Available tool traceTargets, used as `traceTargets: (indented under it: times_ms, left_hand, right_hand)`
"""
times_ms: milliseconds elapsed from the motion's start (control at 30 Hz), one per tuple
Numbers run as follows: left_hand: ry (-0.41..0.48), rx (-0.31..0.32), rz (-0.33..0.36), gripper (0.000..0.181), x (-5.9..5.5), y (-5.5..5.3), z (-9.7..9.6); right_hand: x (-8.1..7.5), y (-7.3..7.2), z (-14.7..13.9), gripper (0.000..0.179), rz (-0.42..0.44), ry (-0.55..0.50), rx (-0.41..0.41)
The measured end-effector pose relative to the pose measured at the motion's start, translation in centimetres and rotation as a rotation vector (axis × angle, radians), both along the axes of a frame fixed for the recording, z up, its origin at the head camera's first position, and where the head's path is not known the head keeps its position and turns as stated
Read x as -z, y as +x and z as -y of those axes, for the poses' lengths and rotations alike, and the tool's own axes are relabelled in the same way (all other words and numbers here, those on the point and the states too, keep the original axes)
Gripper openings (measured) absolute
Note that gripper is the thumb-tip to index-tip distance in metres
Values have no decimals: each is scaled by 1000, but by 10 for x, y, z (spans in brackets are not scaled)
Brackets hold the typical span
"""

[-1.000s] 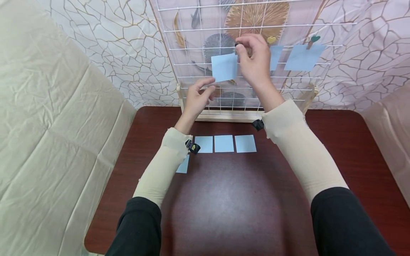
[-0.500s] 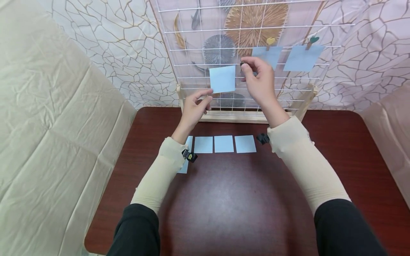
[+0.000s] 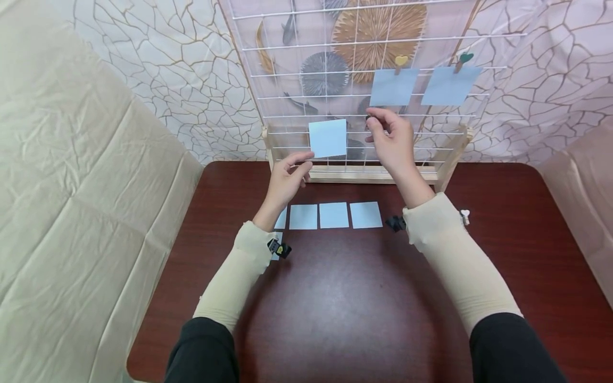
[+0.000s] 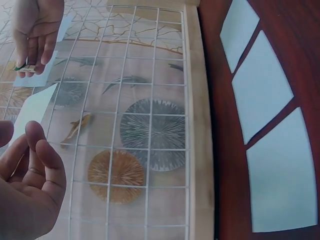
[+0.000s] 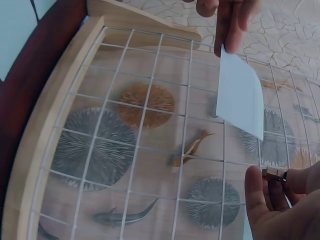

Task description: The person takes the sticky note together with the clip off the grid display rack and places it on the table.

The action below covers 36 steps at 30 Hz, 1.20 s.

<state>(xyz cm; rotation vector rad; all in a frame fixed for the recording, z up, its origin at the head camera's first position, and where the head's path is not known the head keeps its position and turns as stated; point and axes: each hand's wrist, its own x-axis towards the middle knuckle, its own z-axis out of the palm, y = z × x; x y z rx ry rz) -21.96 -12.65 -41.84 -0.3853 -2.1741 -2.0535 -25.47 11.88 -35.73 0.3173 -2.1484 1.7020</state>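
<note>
Between thumb and fingers my left hand (image 3: 287, 183) pinches a light blue square paper (image 3: 328, 139) by its lower left corner. The paper stands in front of the lower part of a white wire grid (image 3: 287, 116). To its right, my right hand (image 3: 394, 141) pinches a small wooden clothespin (image 5: 274, 174), apart from the paper; in the left wrist view a green part shows on the clothespin (image 4: 27, 68). Above the right hand, two blue papers hang on the grid, the left one (image 3: 394, 88) under a yellow heart clothespin (image 3: 400, 61), the right one (image 3: 452, 86) under a green heart clothespin (image 3: 464, 58).
Three blue papers lie in a row on the dark red table (image 3: 335, 298), the middle one (image 3: 333, 215) between two others. More blue paper (image 3: 281, 219) is partly hidden by the left wrist. A wooden base (image 3: 354, 177) supports the grid at the table's back edge.
Both hands have moved down in front of the grid, the right also slightly rightward, and the held paper has come down with the left. The hanging paper under the yellow heart is now uncovered.
</note>
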Motion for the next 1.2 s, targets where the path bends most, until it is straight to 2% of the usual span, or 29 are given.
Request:
traceTargets:
  times_ms: [133,267,467,667,800,1067,1200]
  left_hand:
    - [-8,-6,19,28,7,6,2]
    - [-20,-17,47,27,13,12,5]
    - [25,-8,118,30,25,23,8]
    - [8,1,136,30,39,35,12]
    - [-5,-3,161,29,45,43,16]
    - [-13,-70,186,26,56,54,27]
    - [0,-71,197,24,65,58,33]
  right_hand:
    - [11,6,-6,28,3,-13,-6]
    - [25,13,-16,29,44,-22,13]
    - [47,22,-38,30,88,-13,57]
    - [64,34,-61,29,88,-85,57]
    - [76,43,-76,29,115,-106,109]
    - [101,57,-104,29,206,-83,172]
    - [113,62,-114,31,241,-74,191]
